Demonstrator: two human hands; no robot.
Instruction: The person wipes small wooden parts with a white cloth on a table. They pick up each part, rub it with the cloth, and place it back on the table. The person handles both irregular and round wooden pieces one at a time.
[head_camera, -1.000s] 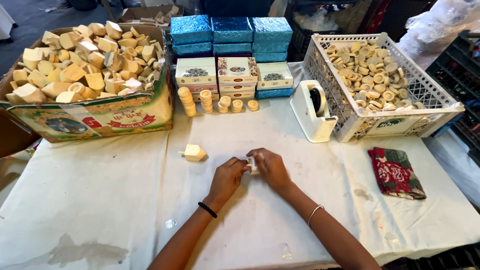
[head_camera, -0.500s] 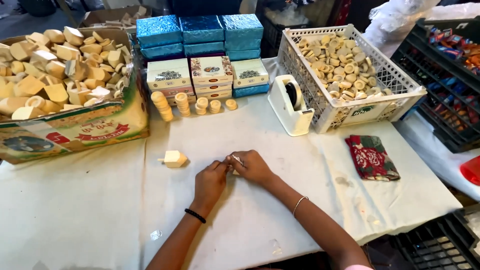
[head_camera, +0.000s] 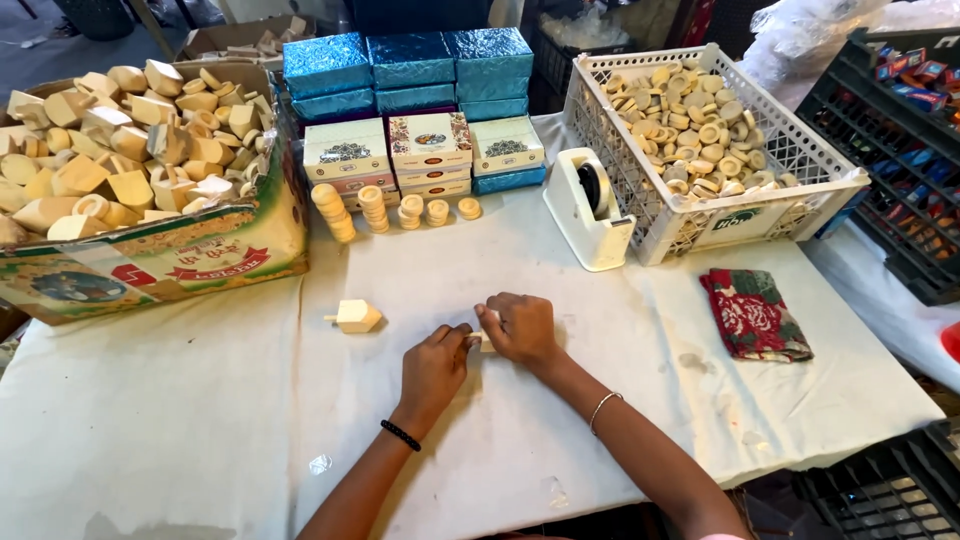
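Both my hands meet at the middle of a white cloth-covered table (head_camera: 200, 420). My left hand (head_camera: 434, 368) and my right hand (head_camera: 520, 328) pinch a small pale wooden piece (head_camera: 483, 340) between them; most of it is hidden by the fingers. A black band sits on my left wrist, a thin bracelet on my right. A cream wooden spinning top (head_camera: 356, 316) lies on its side to the left of my hands, apart from them.
A cardboard box (head_camera: 160, 255) of pale wooden tops stands at the left. Stacked blue and patterned boxes (head_camera: 420, 100) and short stacks of wooden discs (head_camera: 385, 208) are at the back. A white tape dispenser (head_camera: 590, 215), a white crate (head_camera: 720, 215) of discs and a red floral cloth (head_camera: 752, 314) are at the right.
The view has shifted a little, so everything sits slightly differently in frame. My hands stay together on the small piece; the fingers have shifted only slightly.
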